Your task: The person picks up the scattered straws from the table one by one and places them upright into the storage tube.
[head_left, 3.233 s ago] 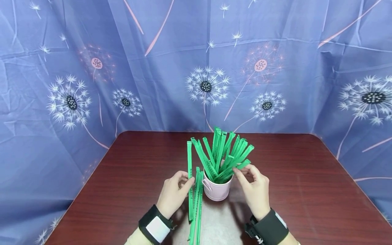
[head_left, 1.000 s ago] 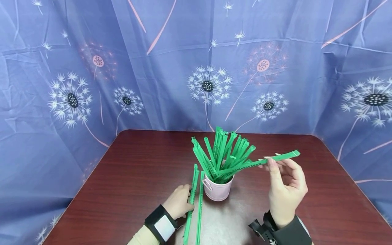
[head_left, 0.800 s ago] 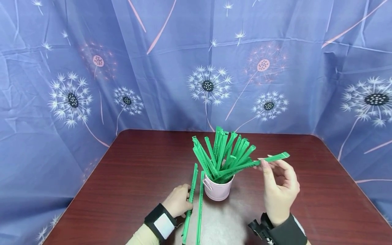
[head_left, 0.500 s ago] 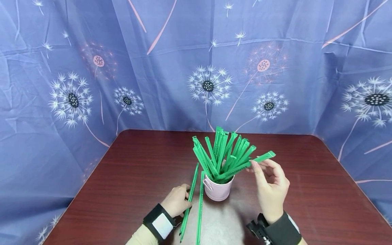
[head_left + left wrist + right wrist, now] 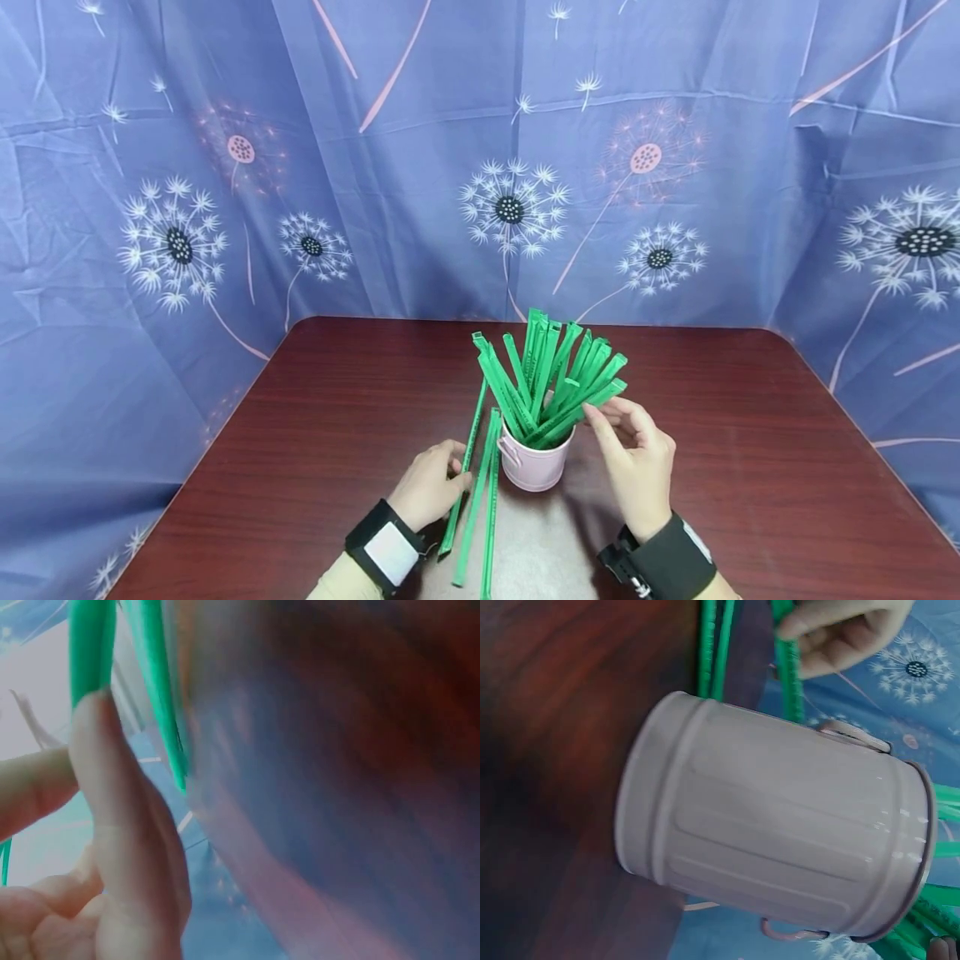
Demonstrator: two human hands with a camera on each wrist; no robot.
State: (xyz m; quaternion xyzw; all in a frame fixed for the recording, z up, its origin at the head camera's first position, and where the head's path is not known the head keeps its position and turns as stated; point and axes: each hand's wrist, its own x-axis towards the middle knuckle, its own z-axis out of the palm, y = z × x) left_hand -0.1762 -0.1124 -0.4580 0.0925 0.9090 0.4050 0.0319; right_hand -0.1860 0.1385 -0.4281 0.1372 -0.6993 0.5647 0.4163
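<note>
In the head view my left hand (image 5: pixel 427 490) pinches a long, slim green wrapped stick (image 5: pixel 474 425) between thumb and fingers. Two more such sticks (image 5: pixel 471 525) lie on the table just right of it. A small pale pink bucket (image 5: pixel 532 469) stands upright, holding several green sticks (image 5: pixel 517 367) with flat ends that fan out above its rim. My right hand (image 5: pixel 637 471), at the bucket's right side, pinches the stick (image 5: pixel 581 408) leaning lowest over the rim. In the right wrist view the bucket (image 5: pixel 787 817) hides most of the sticks.
The dark red-brown table (image 5: pixel 345 400) has wood grain and rounded far corners. A blue cloth (image 5: pixel 405 183) printed with dandelions hangs behind it and on both sides. Each wrist wears a black band, such as the right wristband (image 5: pixel 663 558).
My right hand has moved left to the bucket, and its stick has slid deeper in. My left hand has separated one stick from the others and shifted it up and left.
</note>
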